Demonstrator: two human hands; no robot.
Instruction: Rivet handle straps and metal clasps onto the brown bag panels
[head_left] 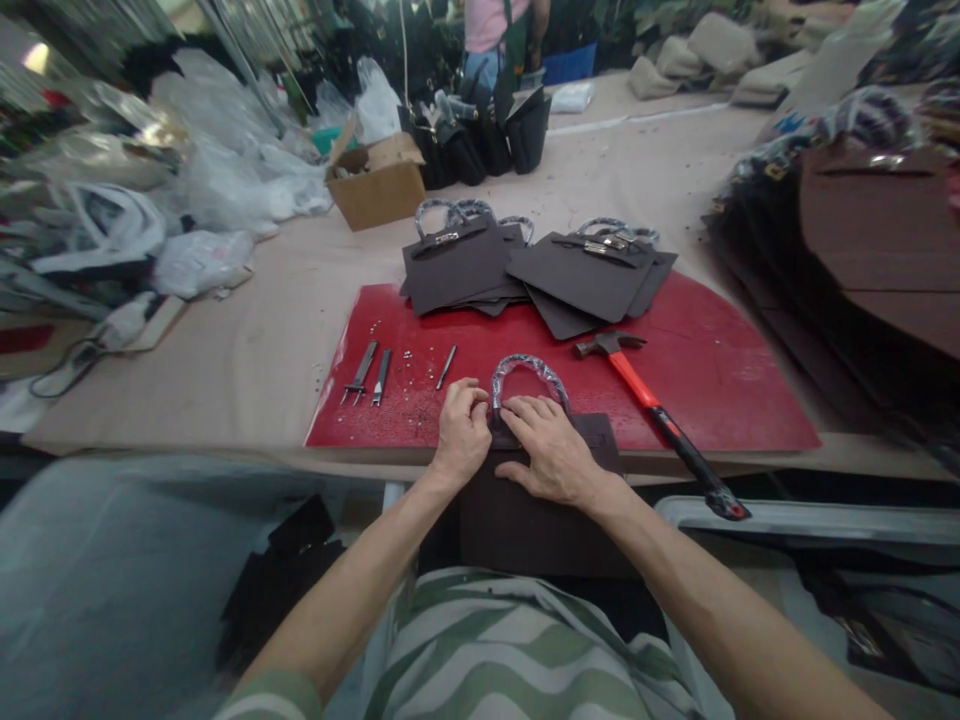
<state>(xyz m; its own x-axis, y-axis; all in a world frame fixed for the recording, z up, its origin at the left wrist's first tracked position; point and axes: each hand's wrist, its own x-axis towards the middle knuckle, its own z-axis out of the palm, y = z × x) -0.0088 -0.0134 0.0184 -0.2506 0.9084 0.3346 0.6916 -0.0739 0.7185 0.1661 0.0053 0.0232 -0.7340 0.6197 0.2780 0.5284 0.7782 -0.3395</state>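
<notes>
A dark brown bag panel (537, 530) hangs over the table's front edge, its upper part on the red mat. Its looped handle (529, 366), wrapped in clear plastic, stands up. My left hand (463, 428) is closed beside the handle's left base, fingers curled together; what they pinch, if anything, is hidden. Across the panel's top lies my right hand (546, 445), fingers stretched out and thumb apart, fingertips by the handle's left base. To the right rests a claw hammer (634, 380) with an orange and black shaft. Two pronged punches (361, 372) and a thin metal rod (446, 367) lie left.
Behind the red mat's (720, 370) middle are stacked brown bag panels (589, 272) with wrapped handles. A cardboard box (376, 185) and black bags (487, 135) stand farther back. More brown panels (874, 220) pile up at right, plastic bags (225, 150) at left. A person (495, 30) is beyond.
</notes>
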